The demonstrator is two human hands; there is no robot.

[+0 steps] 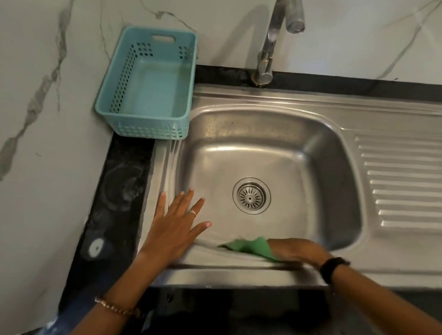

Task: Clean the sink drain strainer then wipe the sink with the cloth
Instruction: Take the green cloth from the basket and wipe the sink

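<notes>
Looked soft, thin and light, that green cloth: likely to fold, bunch and drag across wet steel, so best pinned under a flat palm or gathered at a bunched edge, not pinched at a corner. Lay on the near lip of the stainless sink, partly under the right hand, which pressed down on it with the fingers hidden beneath the knuckles, so curl or flatness could not be told for certain. Rested open on the near-left rim, the left hand, fingers spread and straight, gripping nothing. Sat seated in the drain at the middle of the basin floor, the round metal strainer, well apart from both hands; judged rigid, light and probably slick when wet, best lifted by the centre knob or rim. Counted: one cloth, one strainer, one basin with one ribbed draining board, one chrome tap, one blue plastic basket standing against the wall at the sink's far-left corner, two hands.
</notes>
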